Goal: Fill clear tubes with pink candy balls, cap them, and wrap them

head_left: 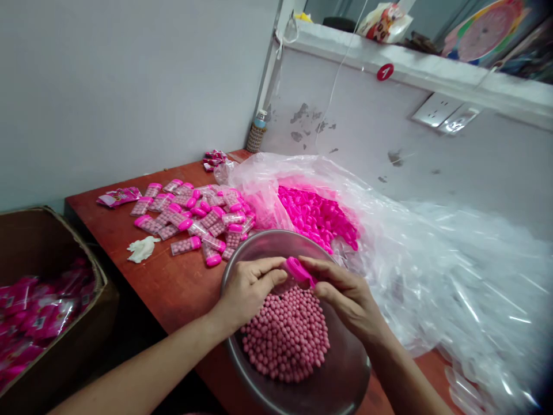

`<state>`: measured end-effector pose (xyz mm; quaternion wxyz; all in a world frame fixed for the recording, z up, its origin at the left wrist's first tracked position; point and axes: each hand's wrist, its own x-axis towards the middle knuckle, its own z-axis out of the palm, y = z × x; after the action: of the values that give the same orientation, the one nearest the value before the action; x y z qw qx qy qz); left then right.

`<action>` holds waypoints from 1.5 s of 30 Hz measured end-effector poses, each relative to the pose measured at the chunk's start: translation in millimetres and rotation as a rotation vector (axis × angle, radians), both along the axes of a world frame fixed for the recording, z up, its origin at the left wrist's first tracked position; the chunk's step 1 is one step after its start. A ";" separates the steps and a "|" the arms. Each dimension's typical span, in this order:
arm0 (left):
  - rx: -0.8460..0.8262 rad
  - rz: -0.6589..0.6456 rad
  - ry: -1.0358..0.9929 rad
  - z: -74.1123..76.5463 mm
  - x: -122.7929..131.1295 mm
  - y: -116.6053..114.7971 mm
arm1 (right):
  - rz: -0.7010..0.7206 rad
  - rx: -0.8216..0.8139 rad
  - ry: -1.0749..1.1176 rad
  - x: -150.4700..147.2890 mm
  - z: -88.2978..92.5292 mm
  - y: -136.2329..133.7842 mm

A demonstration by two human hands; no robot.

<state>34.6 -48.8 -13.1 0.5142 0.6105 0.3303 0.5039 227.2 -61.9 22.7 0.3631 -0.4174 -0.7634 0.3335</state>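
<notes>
Over a metal bowl (349, 380) of pink round beads (287, 337), my two hands meet near its far rim. My left hand (250, 288) is closed on a small clear plastic container (283, 284), partly hidden by the fingers. At the container's mouth, a bright pink flip cap (299, 271) is gripped by my right hand (348, 291) between thumb and fingers. Whether the cap is seated on the container I cannot tell. Left of the bowl lie several filled, pink-capped containers (185, 245) in a loose heap.
Behind the bowl, a plastic bag (259, 199) holds loose pink caps (317, 216). Clear bags of empty containers (458, 276) cover the right side. A cardboard box (101, 276) with pink packets stands lower left. White tissue (142, 249) lies on the red table (147, 288).
</notes>
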 end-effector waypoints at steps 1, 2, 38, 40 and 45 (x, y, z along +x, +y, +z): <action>-0.074 -0.018 -0.053 -0.1 0.1 1.5 | -0.009 -0.127 0.128 4.0 -3.4 -1.2; -0.130 -0.039 -0.093 -0.4 -0.1 2.7 | -0.013 -0.231 0.255 7.5 -7.0 -2.2; 0.315 0.026 0.204 -0.1 -4.6 -5.3 | -0.008 -1.002 0.506 -9.8 2.8 8.8; 0.399 0.012 0.268 -1.4 -5.4 -6.3 | -0.018 -1.037 0.533 -11.1 3.6 7.3; 0.372 0.055 0.300 -5.6 -3.5 -6.3 | -0.087 -0.954 0.590 -18.4 -1.3 7.0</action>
<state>31.1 -55.1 -18.7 0.3241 0.7534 0.3209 0.4737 208.9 -55.0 21.4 0.3457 -0.4555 -0.3762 0.7290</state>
